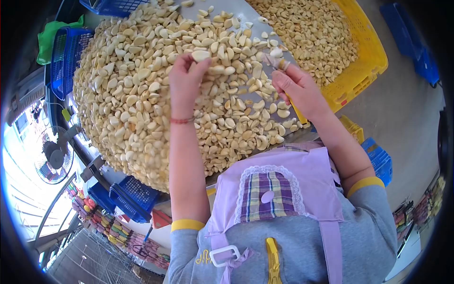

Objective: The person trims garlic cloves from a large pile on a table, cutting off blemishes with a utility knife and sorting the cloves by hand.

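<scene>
My left hand (185,81) pinches a pale peeled garlic clove (201,56) between thumb and fingertips, above the heap. To its right, my right hand (301,90) is closed around a small knife (271,60). Its short pointed blade points up and left, and most of the handle is hidden in my fingers. Something yellowish shows around the fingers by the blade. Below both hands, a large heap of garlic cloves (137,90) spreads over a metal table (241,10). The blade and the held clove are apart.
A yellow crate (378,59) full of cloves stands at the upper right. Blue baskets (135,194) hang along the table's left edge, near a green bag (49,40). A fan (56,155) stands at the left. More blue crates (378,161) are on the floor at right.
</scene>
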`<state>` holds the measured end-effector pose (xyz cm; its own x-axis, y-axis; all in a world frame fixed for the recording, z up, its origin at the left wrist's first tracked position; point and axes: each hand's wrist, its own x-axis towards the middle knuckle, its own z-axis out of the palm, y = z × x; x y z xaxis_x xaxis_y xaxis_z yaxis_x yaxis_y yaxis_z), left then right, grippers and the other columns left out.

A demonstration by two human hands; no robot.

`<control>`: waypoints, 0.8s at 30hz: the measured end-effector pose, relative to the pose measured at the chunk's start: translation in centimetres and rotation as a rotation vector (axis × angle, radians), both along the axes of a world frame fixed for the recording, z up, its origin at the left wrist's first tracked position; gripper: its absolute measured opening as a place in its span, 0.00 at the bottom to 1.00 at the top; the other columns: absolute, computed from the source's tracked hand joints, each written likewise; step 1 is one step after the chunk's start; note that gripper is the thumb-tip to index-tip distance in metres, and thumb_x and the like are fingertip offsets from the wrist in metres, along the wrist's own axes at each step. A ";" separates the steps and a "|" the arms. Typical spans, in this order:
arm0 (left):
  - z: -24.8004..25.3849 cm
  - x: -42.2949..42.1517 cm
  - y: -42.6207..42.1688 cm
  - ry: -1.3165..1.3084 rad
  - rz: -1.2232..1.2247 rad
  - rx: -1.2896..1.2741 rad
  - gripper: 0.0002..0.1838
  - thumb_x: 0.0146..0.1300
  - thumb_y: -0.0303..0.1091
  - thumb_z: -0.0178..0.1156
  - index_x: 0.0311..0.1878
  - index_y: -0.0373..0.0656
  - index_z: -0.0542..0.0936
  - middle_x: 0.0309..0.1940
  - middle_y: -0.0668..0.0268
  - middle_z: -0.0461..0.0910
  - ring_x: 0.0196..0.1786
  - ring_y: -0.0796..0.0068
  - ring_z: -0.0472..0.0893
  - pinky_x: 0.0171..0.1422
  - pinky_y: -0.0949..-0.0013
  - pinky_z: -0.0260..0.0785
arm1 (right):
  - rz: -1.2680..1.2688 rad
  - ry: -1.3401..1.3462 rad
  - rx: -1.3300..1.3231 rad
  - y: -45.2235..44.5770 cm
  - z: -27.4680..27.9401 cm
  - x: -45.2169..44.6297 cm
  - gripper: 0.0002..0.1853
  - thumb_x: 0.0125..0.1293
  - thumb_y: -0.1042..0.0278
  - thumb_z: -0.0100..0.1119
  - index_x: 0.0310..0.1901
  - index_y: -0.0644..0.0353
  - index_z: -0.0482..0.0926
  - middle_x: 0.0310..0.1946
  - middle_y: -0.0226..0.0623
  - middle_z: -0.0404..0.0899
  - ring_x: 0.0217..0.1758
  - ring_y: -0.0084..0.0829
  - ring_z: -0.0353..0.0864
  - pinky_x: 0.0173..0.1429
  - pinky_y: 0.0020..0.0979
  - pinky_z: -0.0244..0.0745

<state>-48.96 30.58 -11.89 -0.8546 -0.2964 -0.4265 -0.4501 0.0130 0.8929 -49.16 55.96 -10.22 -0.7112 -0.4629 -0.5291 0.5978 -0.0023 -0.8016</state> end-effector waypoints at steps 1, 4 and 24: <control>0.4 0.5 -0.2 0.042 0.006 0.148 0.12 0.55 0.25 0.62 0.42 0.37 0.74 0.30 0.68 0.78 0.25 0.87 0.73 0.25 0.84 0.63 | 0.042 0.037 0.028 -0.1 0.0 0.1 0.22 0.68 0.60 0.50 0.61 0.60 0.66 0.27 0.22 0.67 0.24 0.12 0.61 0.26 0.15 0.61; 1.5 2.5 1.8 0.068 0.109 0.402 0.10 0.56 0.21 0.59 0.41 0.37 0.74 0.30 0.67 0.78 0.23 0.87 0.71 0.23 0.84 0.61 | 0.039 0.288 0.008 -1.3 -0.6 0.9 0.26 0.66 0.59 0.53 0.63 0.59 0.65 0.22 0.20 0.66 0.22 0.13 0.60 0.25 0.19 0.59; 5.4 5.2 7.6 0.005 -0.008 0.085 0.11 0.52 0.21 0.64 0.36 0.36 0.72 0.30 0.70 0.77 0.31 0.88 0.73 0.33 0.81 0.69 | 0.224 0.230 0.030 -0.3 0.9 0.6 0.25 0.64 0.61 0.56 0.62 0.58 0.68 0.28 0.23 0.72 0.30 0.13 0.66 0.33 0.18 0.64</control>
